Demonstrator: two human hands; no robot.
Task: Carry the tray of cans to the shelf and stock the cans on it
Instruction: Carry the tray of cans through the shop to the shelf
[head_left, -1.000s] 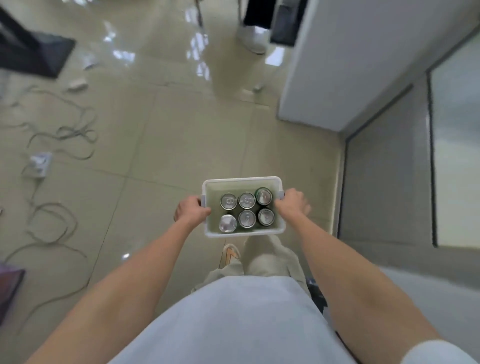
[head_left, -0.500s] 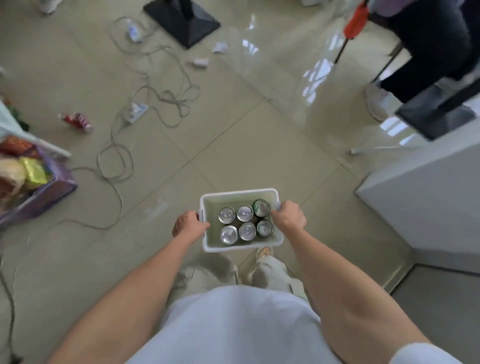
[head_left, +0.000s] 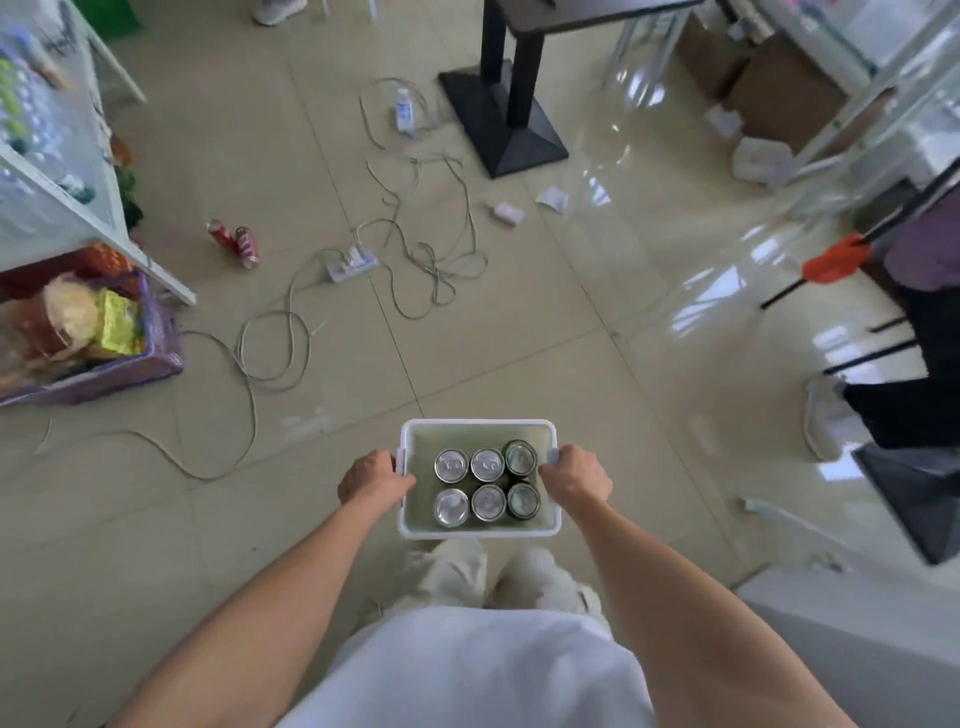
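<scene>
I hold a white plastic tray (head_left: 478, 428) level in front of my waist, above the tiled floor. Several upright cans (head_left: 487, 485) stand inside it in two rows; most have silver tops and the two on the right are green. My left hand (head_left: 373, 477) grips the tray's left rim and my right hand (head_left: 575, 474) grips its right rim. A white shelf unit (head_left: 62, 171) with goods on it stands at the far left.
Loose cables and a power strip (head_left: 353, 264) sprawl across the floor ahead. Two red cans (head_left: 235, 241) lie near the shelf's foot, beside a purple basket (head_left: 124, 364) of snack packs. A black table pedestal (head_left: 506, 122) stands ahead; a person's leg and shoe (head_left: 823, 415) are at the right.
My view has swung left across the room. The white wall has slid out to the right, and the shelf and basket have come into sight. Both hands keep their grip on the tray.
</scene>
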